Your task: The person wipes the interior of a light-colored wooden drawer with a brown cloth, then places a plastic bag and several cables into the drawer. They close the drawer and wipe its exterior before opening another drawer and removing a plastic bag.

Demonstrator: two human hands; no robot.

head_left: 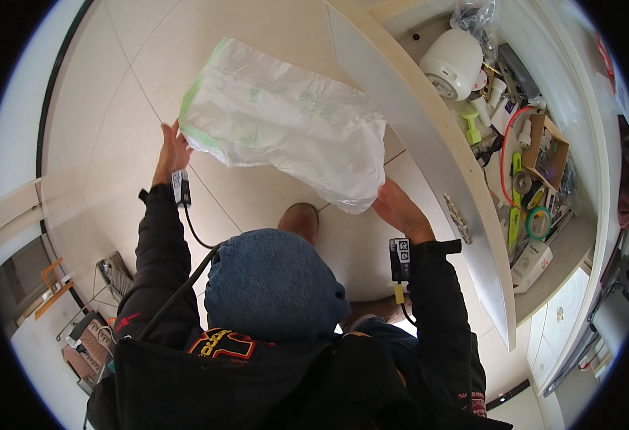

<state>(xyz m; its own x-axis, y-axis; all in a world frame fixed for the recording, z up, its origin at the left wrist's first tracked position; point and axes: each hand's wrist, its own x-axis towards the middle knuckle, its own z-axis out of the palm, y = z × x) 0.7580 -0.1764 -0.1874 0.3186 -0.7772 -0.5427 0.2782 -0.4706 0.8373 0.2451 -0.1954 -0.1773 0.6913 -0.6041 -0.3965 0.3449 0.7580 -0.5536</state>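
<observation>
A white, translucent plastic bag with a pale green band along its left end and faint green printing is stretched out in front of me above the floor. My left hand is closed on its green-edged end, with some fingers hidden behind the plastic. At the opposite, lower right corner, my right hand pinches the crumpled edge, its fingertips partly covered by the bag. Between the two hands the plastic hangs loosely, with wrinkles along its near side.
To my right a pulled-out drawer holds a white rounded device, a green tape roll, a small cardboard box and assorted tools. Its front panel stands close to my right hand. Pale floor tiles lie below.
</observation>
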